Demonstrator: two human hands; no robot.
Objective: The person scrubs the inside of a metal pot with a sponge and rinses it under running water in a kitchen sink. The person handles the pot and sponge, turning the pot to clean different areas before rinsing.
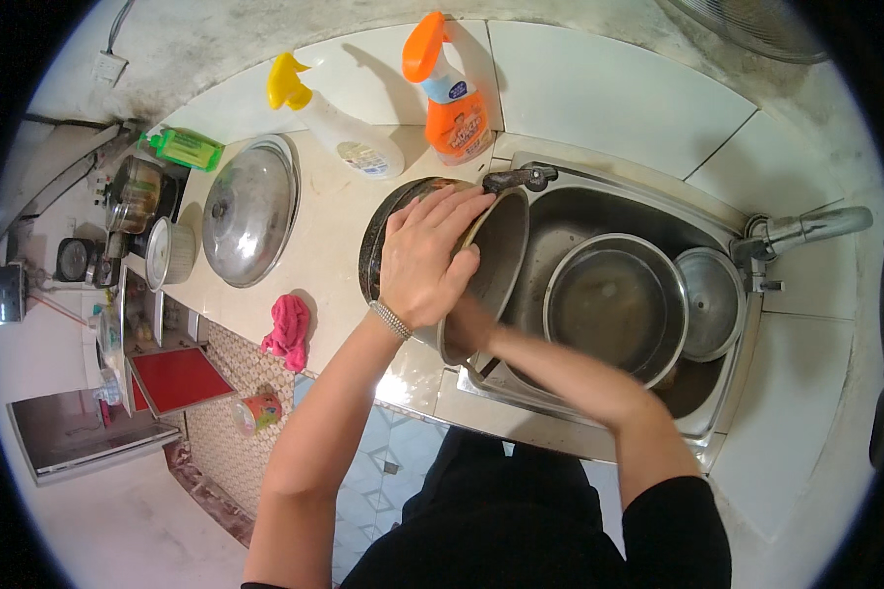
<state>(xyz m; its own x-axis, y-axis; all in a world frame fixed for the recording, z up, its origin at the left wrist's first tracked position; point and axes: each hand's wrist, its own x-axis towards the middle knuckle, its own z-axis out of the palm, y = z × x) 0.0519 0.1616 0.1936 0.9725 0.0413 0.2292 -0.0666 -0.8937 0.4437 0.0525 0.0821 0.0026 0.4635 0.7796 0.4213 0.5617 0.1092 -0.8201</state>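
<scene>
A metal pot (502,250) with a blackened base and a dark handle (519,179) stands tilted at the sink's left edge, its opening toward the sink. My left hand (431,254), with a beaded bracelet at the wrist, lies over the pot's outer side and rim, fingers extended. My right hand (465,327) is blurred and reaches into the pot's opening; whether it holds anything is hidden. To the right, a round steel basin (611,309) with cloudy water sits in the steel sink (589,202). Beside it leans a round metal lid (707,305).
A white spray bottle (353,143) and an orange spray bottle (458,121) stand behind the pot. Left are a large domed lid (247,217), a pink cloth (289,331), a white container (169,252) and a green bottle (188,149). The faucet (803,232) juts in at right.
</scene>
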